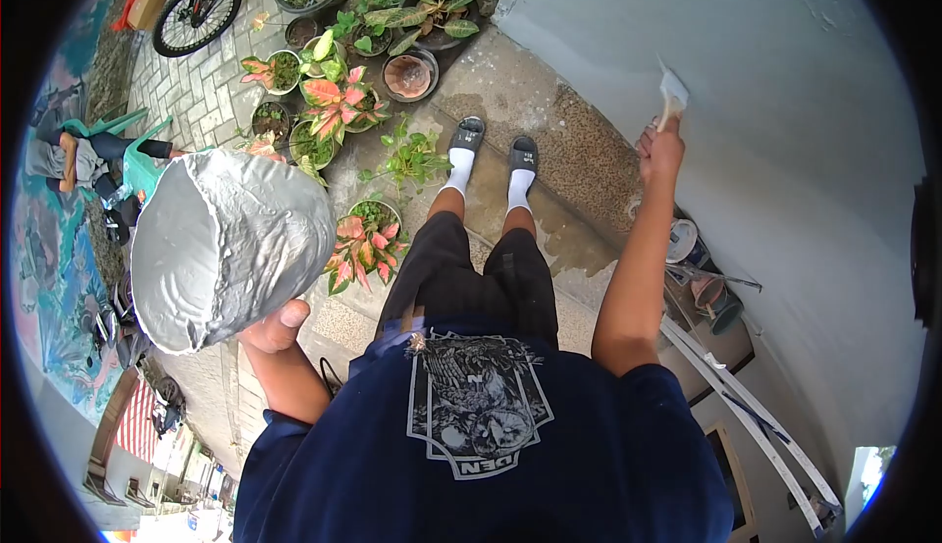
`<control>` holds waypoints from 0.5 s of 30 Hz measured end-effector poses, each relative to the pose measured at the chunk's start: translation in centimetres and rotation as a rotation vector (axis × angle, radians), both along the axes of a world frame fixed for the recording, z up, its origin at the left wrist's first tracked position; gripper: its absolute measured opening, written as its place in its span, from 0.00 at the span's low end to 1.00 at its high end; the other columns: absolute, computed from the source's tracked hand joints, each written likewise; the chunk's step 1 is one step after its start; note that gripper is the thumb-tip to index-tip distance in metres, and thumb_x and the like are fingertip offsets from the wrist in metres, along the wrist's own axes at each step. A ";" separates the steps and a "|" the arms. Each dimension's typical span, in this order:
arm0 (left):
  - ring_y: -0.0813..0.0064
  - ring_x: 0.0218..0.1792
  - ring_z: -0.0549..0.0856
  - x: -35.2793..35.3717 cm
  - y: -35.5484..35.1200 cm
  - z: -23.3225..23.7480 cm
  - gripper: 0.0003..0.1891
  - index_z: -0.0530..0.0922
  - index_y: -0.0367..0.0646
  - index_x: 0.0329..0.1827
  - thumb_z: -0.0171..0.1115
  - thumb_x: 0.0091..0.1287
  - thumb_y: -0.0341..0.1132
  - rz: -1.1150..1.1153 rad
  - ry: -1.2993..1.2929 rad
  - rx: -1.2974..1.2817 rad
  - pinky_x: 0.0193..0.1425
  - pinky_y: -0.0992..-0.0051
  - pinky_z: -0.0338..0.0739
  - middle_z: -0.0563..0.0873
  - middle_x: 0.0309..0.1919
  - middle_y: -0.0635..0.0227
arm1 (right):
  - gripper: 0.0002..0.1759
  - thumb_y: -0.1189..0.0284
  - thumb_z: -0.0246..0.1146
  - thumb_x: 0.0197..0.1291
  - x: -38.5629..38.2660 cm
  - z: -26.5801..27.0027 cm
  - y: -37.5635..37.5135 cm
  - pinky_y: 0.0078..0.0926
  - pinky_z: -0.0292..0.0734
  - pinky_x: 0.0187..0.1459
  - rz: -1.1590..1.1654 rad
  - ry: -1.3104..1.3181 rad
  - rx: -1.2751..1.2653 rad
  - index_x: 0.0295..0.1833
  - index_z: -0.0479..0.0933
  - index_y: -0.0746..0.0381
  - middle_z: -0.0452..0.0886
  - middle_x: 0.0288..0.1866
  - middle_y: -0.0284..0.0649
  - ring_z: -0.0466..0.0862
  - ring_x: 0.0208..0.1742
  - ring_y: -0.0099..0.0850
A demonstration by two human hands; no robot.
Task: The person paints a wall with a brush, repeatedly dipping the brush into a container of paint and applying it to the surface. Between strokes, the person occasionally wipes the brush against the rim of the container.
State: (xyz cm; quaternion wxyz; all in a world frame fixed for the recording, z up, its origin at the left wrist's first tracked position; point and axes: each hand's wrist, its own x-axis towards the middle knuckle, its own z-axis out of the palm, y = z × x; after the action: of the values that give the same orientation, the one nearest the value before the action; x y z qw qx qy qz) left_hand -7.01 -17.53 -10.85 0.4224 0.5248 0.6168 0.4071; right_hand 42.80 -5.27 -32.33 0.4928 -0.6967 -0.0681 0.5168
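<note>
clearly, your right arm reaches up and outward along the grey wall (795,190), elbow slightly bent, and your right hand (661,151) is closed around the handle of the paintbrush (672,92). its pale bristles lie at the wall's surface, though they blend into the grey, so exactly where they touch is hard to tell. your left arm is bent, with your left hand (275,328) gripping the grey-coated container (235,249) from below, well apart from the brush. the thumb shows against its side; the other fingers are mostly hidden behind it. how much paint it holds can't be made out. past it, the seated person (74,162) is small and partly hard to see.
</note>
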 end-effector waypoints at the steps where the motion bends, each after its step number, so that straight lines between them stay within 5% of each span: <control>1: 0.58 0.65 0.72 0.1 0.3 0.2 0.46 0.68 0.33 0.66 0.73 0.52 0.59 -0.004 -0.003 0.001 0.71 0.60 0.59 0.75 0.63 0.56 | 0.25 0.49 0.47 0.72 -0.8 2.5 -0.8 0.20 0.52 0.15 -0.038 -0.066 0.072 0.33 0.67 0.60 0.63 0.17 0.31 0.60 0.12 0.21; 4: 0.58 0.65 0.72 0.6 0.7 0.5 0.46 0.68 0.33 0.66 0.73 0.52 0.59 0.010 0.002 0.017 0.71 0.60 0.59 0.75 0.63 0.56 | 0.24 0.53 0.44 0.75 -3.5 10.0 -2.1 0.18 0.55 0.18 -0.165 -0.332 0.313 0.32 0.67 0.61 0.66 0.21 0.31 0.63 0.16 0.21; 7: 0.58 0.65 0.72 1.1 2.1 0.7 0.47 0.68 0.33 0.66 0.73 0.52 0.59 -0.015 0.013 0.005 0.71 0.60 0.59 0.75 0.63 0.56 | 0.24 0.52 0.42 0.75 -4.9 11.9 -1.2 0.17 0.57 0.16 -0.263 -0.455 0.548 0.31 0.65 0.59 0.65 0.17 0.31 0.62 0.14 0.21; 10: 0.58 0.65 0.72 2.6 2.9 0.7 0.47 0.68 0.33 0.66 0.73 0.52 0.58 -0.021 0.001 0.023 0.71 0.61 0.60 0.75 0.63 0.56 | 0.25 0.51 0.41 0.75 -3.0 6.8 0.2 0.17 0.57 0.16 -0.123 -0.608 0.556 0.30 0.63 0.58 0.64 0.16 0.32 0.63 0.15 0.21; 12: 0.58 0.64 0.72 3.1 2.6 0.9 0.47 0.68 0.32 0.66 0.73 0.51 0.58 -0.002 0.000 0.033 0.71 0.61 0.60 0.75 0.63 0.56 | 0.25 0.51 0.41 0.75 -1.5 2.7 1.4 0.19 0.56 0.16 -0.083 -0.308 0.270 0.29 0.61 0.57 0.63 0.16 0.32 0.61 0.14 0.21; 15: 0.58 0.64 0.72 3.5 2.1 1.7 0.47 0.68 0.32 0.66 0.74 0.51 0.58 0.000 0.005 0.044 0.70 0.61 0.60 0.75 0.63 0.55 | 0.25 0.50 0.43 0.74 -1.1 -3.8 0.8 0.20 0.54 0.16 -0.053 -0.278 0.270 0.29 0.61 0.57 0.62 0.16 0.31 0.60 0.13 0.22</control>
State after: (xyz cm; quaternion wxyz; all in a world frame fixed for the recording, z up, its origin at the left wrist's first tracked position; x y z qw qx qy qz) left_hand -3.48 -15.38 -9.18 0.4092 0.5351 0.6086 0.4193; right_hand 41.73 -4.44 -36.08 0.5813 -0.6903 -0.1859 0.3886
